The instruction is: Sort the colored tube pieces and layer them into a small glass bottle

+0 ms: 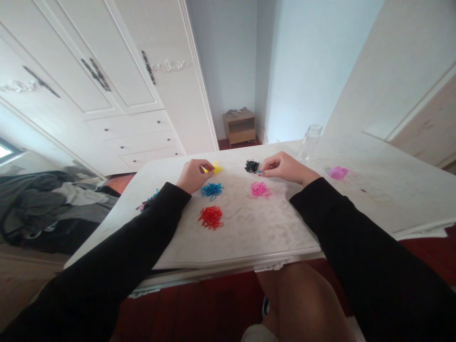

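My left hand is closed, with its fingertips at the edge of the yellow pile of small rubber bands. Whatever those fingertips hold is too small to make out. My right hand pinches a few small rubber bands, bluish and reddish, just right of the black pile. Blue rubber bands lie below my left hand, with red ones nearer to me. Beneath my right hand is a pink pile. Mixed-colour bands show partly behind my left forearm.
A clear glass bottle stands upright beyond my right wrist. Farther right on the white table lies a bright pink object. Dark clothes are heaped to the left. A small wooden nightstand stands behind the table.
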`<action>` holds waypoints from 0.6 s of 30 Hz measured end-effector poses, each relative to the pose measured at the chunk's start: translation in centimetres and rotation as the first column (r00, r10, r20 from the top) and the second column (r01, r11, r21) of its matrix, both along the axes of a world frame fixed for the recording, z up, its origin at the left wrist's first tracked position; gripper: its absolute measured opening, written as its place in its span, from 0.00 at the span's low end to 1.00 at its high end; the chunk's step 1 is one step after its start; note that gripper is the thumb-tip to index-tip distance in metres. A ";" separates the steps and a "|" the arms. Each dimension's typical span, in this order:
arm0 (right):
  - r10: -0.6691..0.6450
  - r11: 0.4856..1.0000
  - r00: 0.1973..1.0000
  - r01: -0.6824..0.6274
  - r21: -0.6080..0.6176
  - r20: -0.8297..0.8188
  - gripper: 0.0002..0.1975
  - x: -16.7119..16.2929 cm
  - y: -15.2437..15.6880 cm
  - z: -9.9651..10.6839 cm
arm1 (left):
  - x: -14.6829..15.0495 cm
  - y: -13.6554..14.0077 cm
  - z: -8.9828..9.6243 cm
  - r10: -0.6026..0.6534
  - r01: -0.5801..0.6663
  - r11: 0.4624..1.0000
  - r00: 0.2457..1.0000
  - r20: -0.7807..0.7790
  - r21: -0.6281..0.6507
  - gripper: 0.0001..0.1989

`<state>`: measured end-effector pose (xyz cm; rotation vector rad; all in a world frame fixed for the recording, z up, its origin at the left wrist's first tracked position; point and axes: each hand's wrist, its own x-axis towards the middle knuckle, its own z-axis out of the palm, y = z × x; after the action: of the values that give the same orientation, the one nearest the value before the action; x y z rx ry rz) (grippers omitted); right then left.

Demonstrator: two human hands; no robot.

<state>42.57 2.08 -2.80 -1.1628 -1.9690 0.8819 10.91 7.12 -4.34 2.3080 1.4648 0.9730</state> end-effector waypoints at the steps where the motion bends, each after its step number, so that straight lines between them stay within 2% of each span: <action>1: -0.014 1.000 1.000 0.014 0.015 0.003 0.12 -0.1 0.0 0.0 | 0.1 0.0 0.0 0.002 -0.002 1.000 1.000 0.008 0.025 0.06; 3: -0.038 0.998 0.999 0.038 0.048 0.004 0.13 -0.5 -0.2 0.0 | 0.4 -0.3 0.1 -0.036 0.033 0.998 0.998 0.058 0.054 0.08; 6: -0.056 0.993 0.998 0.055 0.105 0.004 0.12 -1.3 -0.5 0.0 | 1.1 -1.3 0.3 -0.193 0.187 0.981 0.968 0.159 0.050 0.10; 11: -0.070 0.974 0.996 0.055 0.219 0.063 0.10 -2.8 -1.2 0.2 | 2.3 -3.2 0.7 -0.417 0.409 0.909 0.890 0.185 0.084 0.10; 18: -0.008 0.952 0.992 -0.031 0.304 0.127 0.09 -4.2 -1.8 0.5 | 2.9 -4.3 0.7 -0.498 0.491 0.867 0.852 0.164 0.081 0.16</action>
<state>38.40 0.29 -2.28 -1.0472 -2.1255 0.4930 13.80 2.77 -3.62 2.3661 0.7214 1.0158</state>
